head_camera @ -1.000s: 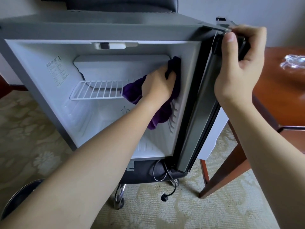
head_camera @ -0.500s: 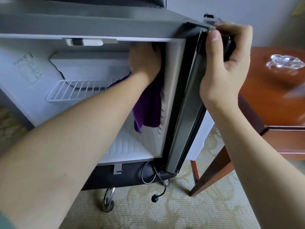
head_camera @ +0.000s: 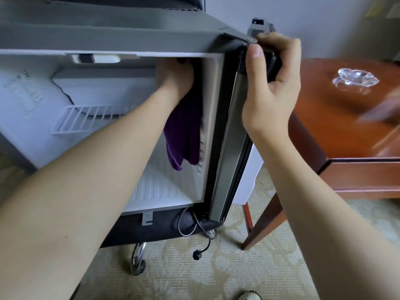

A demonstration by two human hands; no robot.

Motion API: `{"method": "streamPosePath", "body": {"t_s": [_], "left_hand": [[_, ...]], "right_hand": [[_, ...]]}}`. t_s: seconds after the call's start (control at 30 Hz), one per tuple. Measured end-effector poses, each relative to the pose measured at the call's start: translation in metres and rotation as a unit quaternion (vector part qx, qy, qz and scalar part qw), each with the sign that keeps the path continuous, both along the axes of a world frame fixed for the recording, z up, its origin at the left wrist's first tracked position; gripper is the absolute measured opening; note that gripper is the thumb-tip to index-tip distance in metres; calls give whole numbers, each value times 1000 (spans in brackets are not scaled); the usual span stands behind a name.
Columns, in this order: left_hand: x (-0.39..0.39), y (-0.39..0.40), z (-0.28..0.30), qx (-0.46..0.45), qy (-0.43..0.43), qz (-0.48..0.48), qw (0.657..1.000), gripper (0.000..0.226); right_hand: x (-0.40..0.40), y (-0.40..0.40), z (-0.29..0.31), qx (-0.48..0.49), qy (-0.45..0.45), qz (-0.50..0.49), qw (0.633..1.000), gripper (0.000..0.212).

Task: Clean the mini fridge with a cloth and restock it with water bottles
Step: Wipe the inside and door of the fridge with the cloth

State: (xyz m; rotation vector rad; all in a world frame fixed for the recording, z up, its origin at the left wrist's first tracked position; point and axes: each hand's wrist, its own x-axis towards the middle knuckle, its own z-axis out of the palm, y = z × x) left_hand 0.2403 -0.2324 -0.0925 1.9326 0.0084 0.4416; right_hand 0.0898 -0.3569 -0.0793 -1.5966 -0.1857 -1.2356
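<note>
Head view: looking down into an open mini fridge (head_camera: 104, 42), both arms reaching forward.
Left hand (head_camera: 175, 80): up in the top right corner of the fridge interior, back of the hand facing the camera. Fingers are tucked out of sight up there, so I can't tell how far they're curled — the cloth hangs straight down from under it though.
Cloth (head_camera: 184, 135): purple, draped against the right inner wall, lower end dangling free above the fridge floor.
Right hand (head_camera: 270, 83): wrapped around the top corner of the fridge door (head_camera: 232, 148), thumb on the near side, fingers curled over the dark top edge — a firm grip.
Door: swung open, seen edge-on, standing between the fridge body and the bench.
Wire shelf (head_camera: 80, 120): white, at the back left of the interior, partly hidden by the left forearm.
Sticker (head_camera: 23, 92): label on the left inner wall, too blurry to read.
Power cord (head_camera: 194, 230): black, looped under the fridge front, plug lying on the carpet (head_camera: 194, 278).
Caster wheel (head_camera: 138, 260): chrome, under the fridge.
Bench (head_camera: 346, 131): reddish wood, just right of the door, with a clear glass ornament (head_camera: 357, 80) on top.
Water bottles: can't see any.
</note>
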Motion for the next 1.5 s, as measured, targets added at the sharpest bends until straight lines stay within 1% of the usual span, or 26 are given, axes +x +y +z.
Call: {"method": "streamPosePath", "body": {"t_s": [0.1,0.23,0.33,0.4,0.43,0.5,0.53,0.6,0.63,0.67,0.73,0.8,0.83,0.9,1.0,1.07,1.1,1.13,1.2,1.27,1.3,1.33,1.37,1.4,1.43,1.5], "left_hand": [[-32,0,-12,16,-52,2,999,28],[-80,4,-24,-8,-98,-49,994,29],[-105,11,-29,-13,-100,-75,992,21],[-114,15,-28,-17,-92,-72,993,16],[-116,16,-26,-18,-87,-67,994,15],[-120,19,-22,-37,-76,-61,995,16],[-123,22,-20,-53,-73,-66,994,17],[-127,30,-18,-72,-61,-81,992,16],[-130,35,-16,-79,-59,-90,991,16],[-133,39,-15,-96,-59,-100,989,16],[-137,50,-12,-158,-65,-103,980,18],[-135,61,-10,-193,-47,-91,976,20],[-134,66,-9,-196,-37,-92,976,22],[-130,73,-9,-197,-28,-98,975,24],[-121,81,-13,-191,-33,-104,976,20],[-117,88,-19,-160,-44,-131,977,15],[-116,93,-22,-130,-48,-138,981,22],[-114,100,-27,-89,-49,-140,985,33],[-113,117,-37,1,-47,-102,994,43],[-108,137,-52,106,-78,-13,991,45],[-107,148,-58,188,-82,44,978,45],[-104,157,-66,270,-67,98,955,44],[-104,165,-73,334,-39,126,933,42],[-104,172,-80,375,-12,128,918,39],[-104,178,-88,399,-4,116,910,37],[-104,190,-102,432,-33,94,896,37]], "right_hand": [[-1,2,0,-7,1,-6,1000,15],[-1,1,-1,-23,-5,-17,1000,13],[2,1,0,-27,7,-15,999,13],[4,2,2,-32,7,-18,999,24],[3,4,2,-44,3,-39,998,33],[-4,17,-1,-88,3,-108,990,47],[-10,30,-5,-122,-8,-127,984,51],[-23,60,-21,-198,-48,-109,973,49],[-27,74,-32,-220,-53,-93,970,45],[-27,84,-43,-220,-34,-81,971,43],[-24,96,-59,-162,64,-57,983,44],[-19,102,-66,-125,170,-58,976,49],[-18,105,-68,-140,202,-74,966,52],[-15,111,-68,-184,229,-75,953,60],[-7,122,-69,-173,257,12,951,74],[1,125,-69,-122,279,40,952,73],[5,126,-69,-87,283,50,954,70],[9,126,-69,-53,287,55,955,67],[16,126,-69,2,297,53,954,62],[22,127,-68,43,298,49,952,60],[25,128,-67,58,298,49,951,59],[27,129,-66,69,299,49,950,58],[30,131,-65,73,300,49,950,58],[31,134,-64,71,300,49,950,58],[32,138,-65,65,297,51,951,59],[34,147,-66,46,287,60,955,61]]}}
